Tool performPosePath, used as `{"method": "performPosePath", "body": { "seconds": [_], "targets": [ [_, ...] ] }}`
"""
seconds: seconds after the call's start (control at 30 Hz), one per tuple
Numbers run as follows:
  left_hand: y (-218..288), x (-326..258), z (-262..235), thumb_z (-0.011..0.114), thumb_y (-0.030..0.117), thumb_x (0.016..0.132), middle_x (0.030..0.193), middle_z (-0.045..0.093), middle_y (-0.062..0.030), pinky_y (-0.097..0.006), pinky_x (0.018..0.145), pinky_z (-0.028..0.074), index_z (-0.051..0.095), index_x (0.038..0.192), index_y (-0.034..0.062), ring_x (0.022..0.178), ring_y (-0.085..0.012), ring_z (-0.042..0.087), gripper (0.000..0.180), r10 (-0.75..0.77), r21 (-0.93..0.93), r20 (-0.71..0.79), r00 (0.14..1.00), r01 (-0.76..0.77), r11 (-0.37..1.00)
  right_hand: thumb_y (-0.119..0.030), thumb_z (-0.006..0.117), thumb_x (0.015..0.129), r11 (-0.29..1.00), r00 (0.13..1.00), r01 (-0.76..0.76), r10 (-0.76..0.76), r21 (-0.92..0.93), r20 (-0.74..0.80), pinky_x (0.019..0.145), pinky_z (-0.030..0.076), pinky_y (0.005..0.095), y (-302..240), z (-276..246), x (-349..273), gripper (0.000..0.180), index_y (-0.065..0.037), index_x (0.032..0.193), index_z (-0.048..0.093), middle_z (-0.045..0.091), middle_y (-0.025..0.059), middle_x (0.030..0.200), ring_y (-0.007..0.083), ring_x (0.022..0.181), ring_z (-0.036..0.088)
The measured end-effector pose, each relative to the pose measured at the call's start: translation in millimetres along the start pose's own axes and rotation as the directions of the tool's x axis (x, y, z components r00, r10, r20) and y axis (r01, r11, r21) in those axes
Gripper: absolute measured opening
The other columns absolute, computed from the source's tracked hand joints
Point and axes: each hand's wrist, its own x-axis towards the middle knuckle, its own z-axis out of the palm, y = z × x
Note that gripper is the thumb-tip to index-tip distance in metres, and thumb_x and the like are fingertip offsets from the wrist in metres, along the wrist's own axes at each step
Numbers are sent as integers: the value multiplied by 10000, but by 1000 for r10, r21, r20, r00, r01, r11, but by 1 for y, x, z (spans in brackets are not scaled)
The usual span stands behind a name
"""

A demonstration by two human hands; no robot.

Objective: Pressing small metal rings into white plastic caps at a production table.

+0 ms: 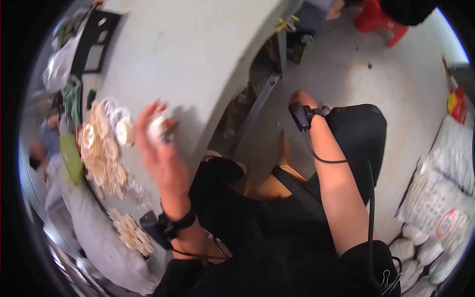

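Observation:
My left hand [166,161] is raised over the white tabletop, its fingers curled round a small white rounded piece [157,127] that is blurred by motion. Just left of that hand lie a thick white roll [124,131] and a heap of cream and white ring-shaped rolls [99,153], which look like coiled trim. My right hand [302,99] is down beside my right knee, away from the table. A black wrist-worn device covers part of it, so its fingers and anything in them are hidden.
The table's edge [230,81] curves past my left side, with metal legs below. A black box [94,42], a green cloth [71,153] and a stuffed grey sack [99,232] line the far left. A red stool [381,22] stands at upper right; white sacks [435,198] sit at right.

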Motion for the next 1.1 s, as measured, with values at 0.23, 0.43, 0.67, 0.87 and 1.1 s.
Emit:
{"method": "performPosePath", "body": {
  "seconds": [0.23, 0.43, 0.67, 0.87, 1.1],
  "targets": [
    [-27, 11, 14, 414, 513, 849, 1203, 467, -218, -353, 932, 367, 349, 1267, -28, 1012, -244, 499, 687, -86, 60, -177, 981, 98, 993, -142, 538, 669, 911, 958, -224, 272, 347, -96, 721, 468, 387, 111, 100, 49, 217, 4, 785, 649, 605, 249, 782, 392, 795, 608],
    [-10, 9, 11, 359, 519, 830, 1201, 448, -207, -415, 924, 396, 373, 1241, -34, 1098, -320, 471, 690, 3, 689, -174, 985, 119, 715, -192, 531, 788, 723, 813, -581, 539, 374, 221, 799, 467, 406, 98, 183, 54, 251, -79, 979, 647, 611, 147, 1044, 340, 976, 578],
    [-13, 25, 66, 575, 325, 792, 1184, 464, -197, -437, 901, 422, 502, 1152, -30, 1054, -336, 515, 511, 24, 942, 314, 949, -314, 117, -176, 615, 733, 643, 729, -681, 637, 349, 250, 845, 453, 387, 104, 222, 85, 323, -112, 1046, 574, 622, 122, 1023, 297, 976, 584],
    [-41, 110, 222, 566, 340, 791, 1176, 467, -193, -430, 892, 421, 493, 1157, -29, 1053, -324, 512, 525, 8, 937, 311, 950, -308, 166, -221, 689, 708, 655, 737, -672, 637, 345, 227, 782, 477, 396, 105, 245, 103, 347, -115, 1016, 569, 629, 123, 988, 298, 957, 589],
    [-76, 62, 149, 555, 358, 789, 1167, 470, -188, -422, 882, 419, 483, 1163, -28, 1051, -310, 507, 542, -25, 937, 241, 970, -226, 267, -205, 672, 729, 690, 753, -652, 639, 313, 160, 735, 475, 432, 107, 254, 109, 263, -81, 923, 546, 638, 138, 901, 340, 875, 595]
  ]
}}
